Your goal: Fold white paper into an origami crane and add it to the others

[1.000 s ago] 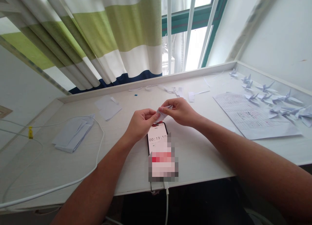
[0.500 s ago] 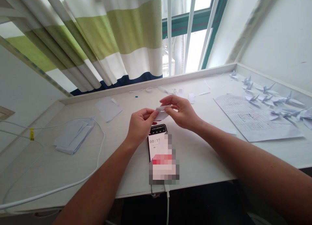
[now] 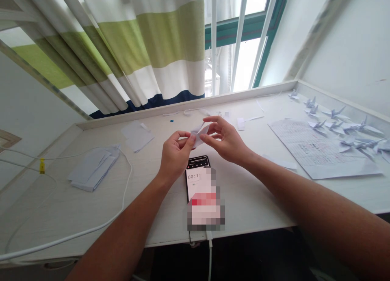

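A small folded piece of white paper [image 3: 198, 133] is held between both hands above the white table [image 3: 91, 208]. My left hand [image 3: 175, 155] pinches its lower left part with thumb and fingers closed. My right hand [image 3: 224, 141] grips its right side with thumb and fingertips, the other fingers curled. A phone [image 3: 201, 183] showing a timer lies flat on the table just below the hands.
A stack of white paper sheets [image 3: 91, 169] lies at the left, with a white cable [image 3: 123, 191] looping past it. Several folded paper cranes [image 3: 335, 122] and a printed sheet [image 3: 319, 151] lie at the right. Paper scraps [image 3: 240, 122] lie by the window ledge.
Both hands have lifted the folded paper a little, up and away from the phone. More of the phone's top now shows.
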Demonstrator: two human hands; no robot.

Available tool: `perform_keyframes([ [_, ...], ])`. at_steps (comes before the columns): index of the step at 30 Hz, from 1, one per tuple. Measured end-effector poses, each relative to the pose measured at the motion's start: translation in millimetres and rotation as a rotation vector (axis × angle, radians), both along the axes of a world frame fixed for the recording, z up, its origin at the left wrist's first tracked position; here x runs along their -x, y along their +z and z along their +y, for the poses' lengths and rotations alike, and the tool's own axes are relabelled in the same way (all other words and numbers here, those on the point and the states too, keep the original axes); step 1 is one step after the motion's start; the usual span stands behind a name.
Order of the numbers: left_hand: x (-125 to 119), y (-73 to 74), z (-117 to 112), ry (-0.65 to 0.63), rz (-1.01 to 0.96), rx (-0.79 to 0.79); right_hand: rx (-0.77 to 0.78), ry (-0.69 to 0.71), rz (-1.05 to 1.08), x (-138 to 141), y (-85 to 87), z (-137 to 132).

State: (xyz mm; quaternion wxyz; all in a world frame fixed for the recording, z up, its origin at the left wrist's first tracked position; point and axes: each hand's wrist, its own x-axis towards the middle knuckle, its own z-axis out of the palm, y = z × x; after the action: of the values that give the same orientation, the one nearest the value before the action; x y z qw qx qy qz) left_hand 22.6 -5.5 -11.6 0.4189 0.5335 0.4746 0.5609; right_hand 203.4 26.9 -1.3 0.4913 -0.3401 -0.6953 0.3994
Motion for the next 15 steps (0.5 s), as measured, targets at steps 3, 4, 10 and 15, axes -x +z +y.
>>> perform_keyframes([
  [3,-1.2,-0.6,0.0,-0.054,-0.001,-0.017,0.023,0.018,0.060,1.1,-2.9,2.1],
  [4,-1.4,-0.7,0.1,-0.069,0.006,-0.018,0.016,0.012,0.069,1.3,-3.5,2.5],
  [10,2.1,-2.2,1.2,-0.125,0.110,0.003,-0.009,-0.012,0.073,0.4,-4.7,4.2],
  [15,2.9,3.4,-3.3,-0.174,0.163,0.044,0.008,-0.014,0.069,0.8,-5.0,4.7],
])
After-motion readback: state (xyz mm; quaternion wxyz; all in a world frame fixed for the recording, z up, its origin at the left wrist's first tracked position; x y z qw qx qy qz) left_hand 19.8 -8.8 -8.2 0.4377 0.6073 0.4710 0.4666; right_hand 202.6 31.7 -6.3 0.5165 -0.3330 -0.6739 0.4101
